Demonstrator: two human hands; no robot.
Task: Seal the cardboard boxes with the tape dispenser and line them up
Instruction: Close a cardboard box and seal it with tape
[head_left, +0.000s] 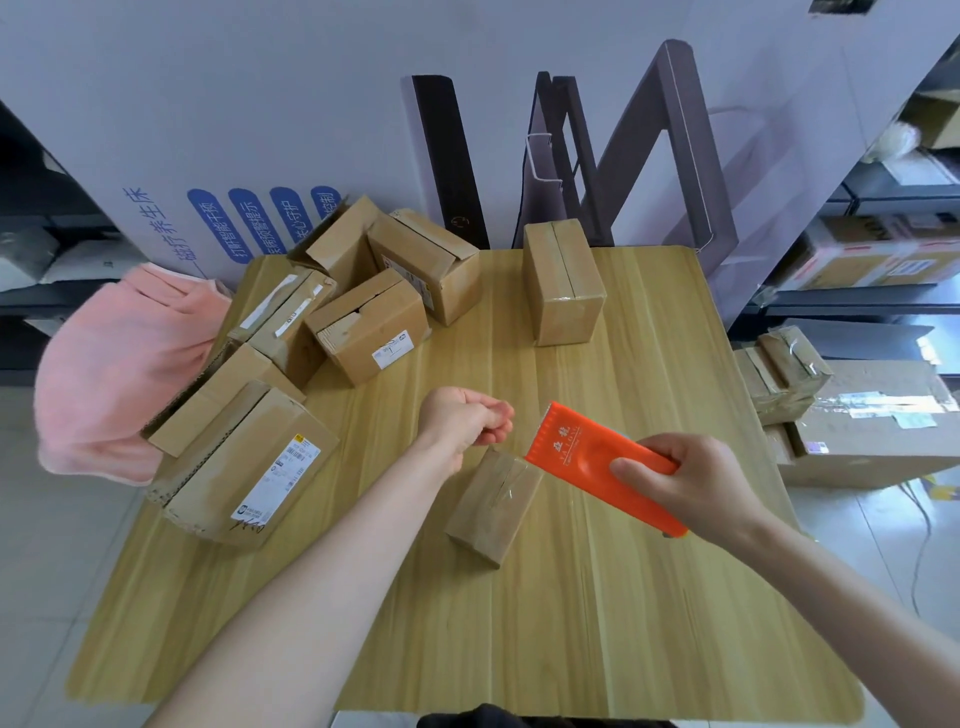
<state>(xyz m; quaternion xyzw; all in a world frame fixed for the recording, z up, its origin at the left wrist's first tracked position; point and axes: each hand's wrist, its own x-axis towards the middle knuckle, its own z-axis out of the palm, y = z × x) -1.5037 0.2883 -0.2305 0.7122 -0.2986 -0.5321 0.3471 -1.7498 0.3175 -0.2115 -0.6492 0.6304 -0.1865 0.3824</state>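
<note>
Dispenser (582, 452) in right hand (696, 491); small box (488, 512) just beneath

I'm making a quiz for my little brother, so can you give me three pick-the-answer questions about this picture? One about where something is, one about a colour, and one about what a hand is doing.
1. Where is the pink cloth?
A. Past the left side of the table
B. In the middle of the table
C. In one of the hands

2. What colour is the tape dispenser?
A. Blue
B. Orange
C. Green

3. What is the right hand doing?
A. Lying flat on the table
B. Lifting a cardboard box
C. Holding the tape dispenser

Answers:
1 A: the cloth sits off the table's left edge, beside the pile of boxes.
2 B: its body is bright orange.
3 C: its fingers and thumb curl round the dispenser's body.
</note>
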